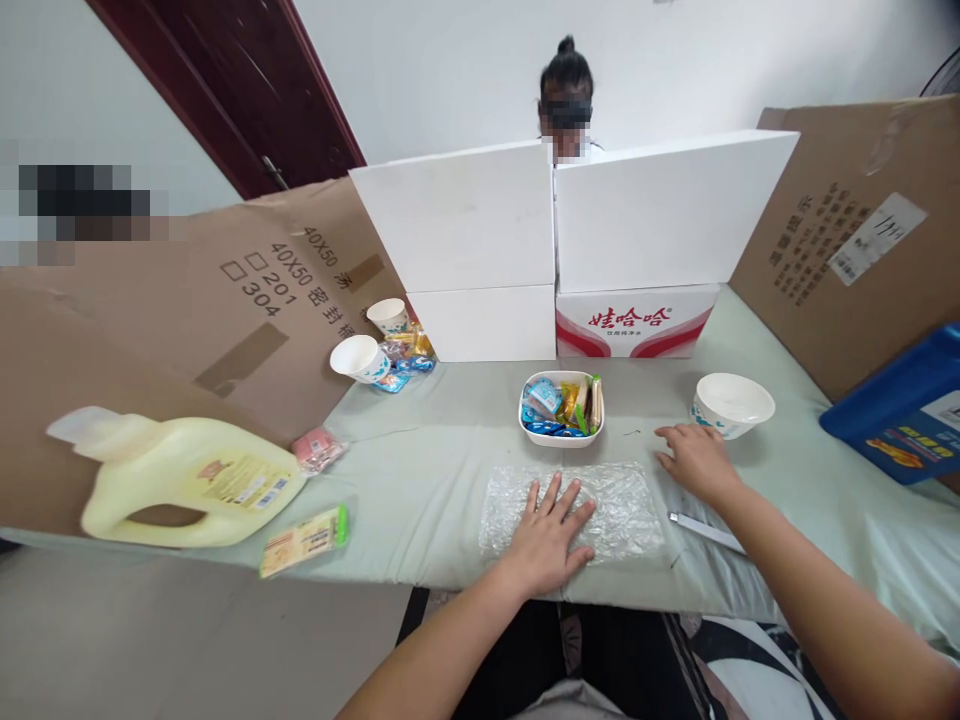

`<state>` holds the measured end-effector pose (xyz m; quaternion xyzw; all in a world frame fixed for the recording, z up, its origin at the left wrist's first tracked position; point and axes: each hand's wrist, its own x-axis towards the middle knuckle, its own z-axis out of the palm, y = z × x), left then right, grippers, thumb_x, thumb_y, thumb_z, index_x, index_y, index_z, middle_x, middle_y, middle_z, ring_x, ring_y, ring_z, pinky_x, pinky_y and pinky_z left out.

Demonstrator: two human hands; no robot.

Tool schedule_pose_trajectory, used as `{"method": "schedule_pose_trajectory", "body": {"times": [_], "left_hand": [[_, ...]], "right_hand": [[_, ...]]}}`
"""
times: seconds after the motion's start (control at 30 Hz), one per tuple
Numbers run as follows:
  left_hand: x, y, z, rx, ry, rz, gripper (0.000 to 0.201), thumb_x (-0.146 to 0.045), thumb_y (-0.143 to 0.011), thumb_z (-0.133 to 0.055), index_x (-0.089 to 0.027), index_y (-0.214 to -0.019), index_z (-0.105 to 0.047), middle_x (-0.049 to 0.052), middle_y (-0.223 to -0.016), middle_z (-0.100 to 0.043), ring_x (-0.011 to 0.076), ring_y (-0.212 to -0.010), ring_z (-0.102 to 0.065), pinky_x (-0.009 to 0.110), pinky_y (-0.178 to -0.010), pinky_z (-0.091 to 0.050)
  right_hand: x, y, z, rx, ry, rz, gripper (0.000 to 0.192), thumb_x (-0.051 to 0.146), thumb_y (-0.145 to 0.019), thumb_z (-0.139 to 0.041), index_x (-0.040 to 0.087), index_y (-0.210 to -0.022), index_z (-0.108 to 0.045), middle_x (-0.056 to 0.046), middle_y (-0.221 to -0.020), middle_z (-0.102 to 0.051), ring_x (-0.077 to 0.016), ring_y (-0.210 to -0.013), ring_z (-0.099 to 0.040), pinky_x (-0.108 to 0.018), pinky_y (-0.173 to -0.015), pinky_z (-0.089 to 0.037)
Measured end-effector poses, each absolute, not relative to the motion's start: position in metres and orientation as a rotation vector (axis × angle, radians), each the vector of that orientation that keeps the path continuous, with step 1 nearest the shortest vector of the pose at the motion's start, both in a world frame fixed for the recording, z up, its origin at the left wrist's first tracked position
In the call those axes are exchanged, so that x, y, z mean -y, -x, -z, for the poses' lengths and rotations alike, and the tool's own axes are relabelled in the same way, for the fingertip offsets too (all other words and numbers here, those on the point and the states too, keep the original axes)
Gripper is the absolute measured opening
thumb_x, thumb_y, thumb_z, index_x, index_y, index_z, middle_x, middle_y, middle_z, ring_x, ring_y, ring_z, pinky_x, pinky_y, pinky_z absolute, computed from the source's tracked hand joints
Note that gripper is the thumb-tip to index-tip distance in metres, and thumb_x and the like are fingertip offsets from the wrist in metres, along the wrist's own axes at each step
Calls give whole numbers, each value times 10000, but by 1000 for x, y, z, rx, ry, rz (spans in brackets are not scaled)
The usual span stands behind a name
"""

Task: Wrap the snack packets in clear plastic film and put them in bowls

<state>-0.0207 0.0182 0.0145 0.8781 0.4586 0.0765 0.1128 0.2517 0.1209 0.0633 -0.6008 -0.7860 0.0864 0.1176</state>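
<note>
My left hand [553,535] lies with its fingers spread on a folded sheet of clear bubble wrap [630,510] near the table's front edge. Just in front of a white paper bowl [739,400] with a blue pattern is my right hand [697,462], fingers stretched out and nothing visible in them. Whether its fingertips touch the bowl, I cannot tell. Beyond the wrap stands a white dish [561,440] filled with small wrapped snacks [559,400] in blue, gold and green. A thin white strip, perhaps a closed utility knife [709,532], lies under my right forearm.
White boxes [480,240] form a wall behind the dish; a person sits beyond. Cardboard sheets [247,300] stand at both sides. At left are a yellow jug [172,465], a pink packet [319,450], a green-edged pack [306,542] and paper bowls [360,358]. A blue bottle [892,410] leans right.
</note>
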Motion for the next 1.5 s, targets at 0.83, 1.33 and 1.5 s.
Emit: {"method": "schedule_pose_trajectory", "body": {"times": [0.83,1.33,1.5], "left_hand": [[26,145,-37,-1274,-2616,-476,309,-197,-838,-563,-223,-1138,-631,96,-1195,-632,270,-1239,-510,452,-1044,-441],[-28,120,-49,-1886,-2062,-439,200,-189,-908,-418,-229,-976,-602,7,-865,-677,164,-796,-630,270,-771,-470],[-51,106,-38,-1965,-2076,-419,207,-146,-916,-425,-230,-998,-596,21,-938,-691,169,-856,-643,260,-783,-447]], "right_hand": [[-4,-256,-24,2609,1048,-401,333,379,-886,-566,288,-1202,-615,-61,-1287,-601,-255,-1230,-513,-458,-1019,-443],[-38,-231,-32,2011,1679,-614,299,382,-905,-334,235,-996,-579,-34,-798,-699,-209,-697,-661,-333,-667,-491],[-46,-212,-42,2036,1662,-671,380,488,-910,-332,228,-1043,-575,-36,-785,-683,-219,-725,-652,-331,-667,-469]]}}
